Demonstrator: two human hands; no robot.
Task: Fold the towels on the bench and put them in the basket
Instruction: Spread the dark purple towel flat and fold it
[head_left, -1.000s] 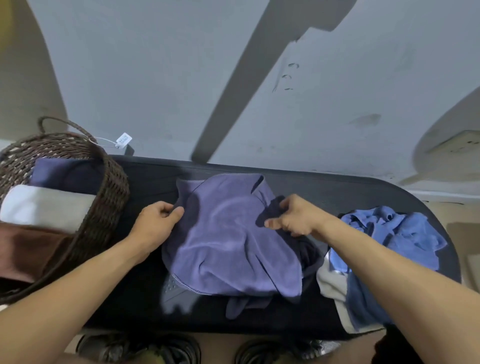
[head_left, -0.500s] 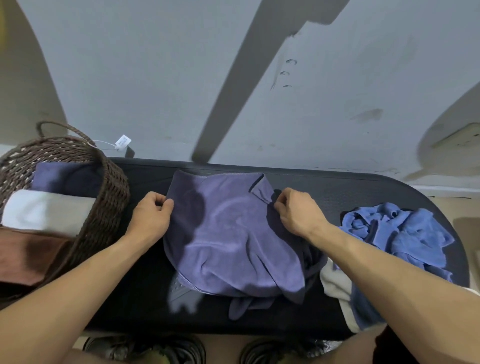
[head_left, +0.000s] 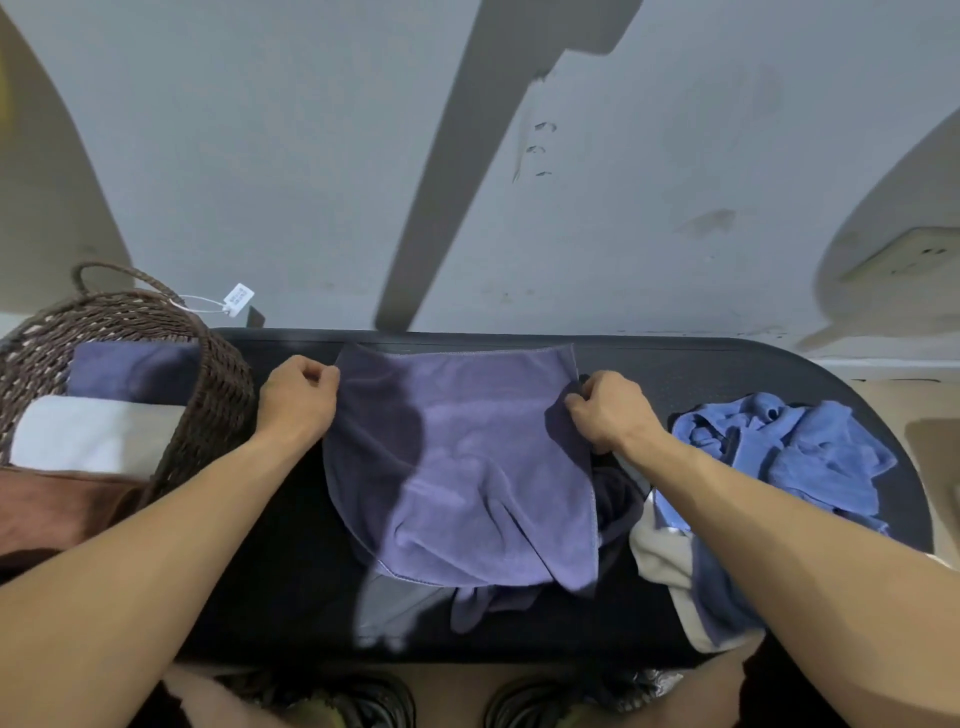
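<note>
Tension across the far edge is what I want right now: my left hand (head_left: 298, 402) pinches the far left corner of the purple-grey microfibre towel (head_left: 457, 467), and my right hand (head_left: 608, 410) has its fingers curled round the far right corner. The towel lies on the middle of the dark oval padded bench (head_left: 727, 374), its far hem drawn nearly straight, its near part bunched and wrinkled over a darker cloth beneath. To do this step well, I judge I should keep both corners level, pull outward evenly and smooth the near part flat before folding, or the creases will get locked in.

Soft short pile gives the fabric a matte look, with a stitched hem along the far and right edges. It drapes limply, so I expect it to sag wherever it is not held.

To the right a crumpled light blue towel (head_left: 789, 457) lies in a heap on the bench, partly over a beige cloth (head_left: 660, 561). At the left stands the round brown woven wicker basket (head_left: 218, 395), already holding folded towels in purple, white and brown, a paper tag (head_left: 238, 299) hanging from its handle.
</note>
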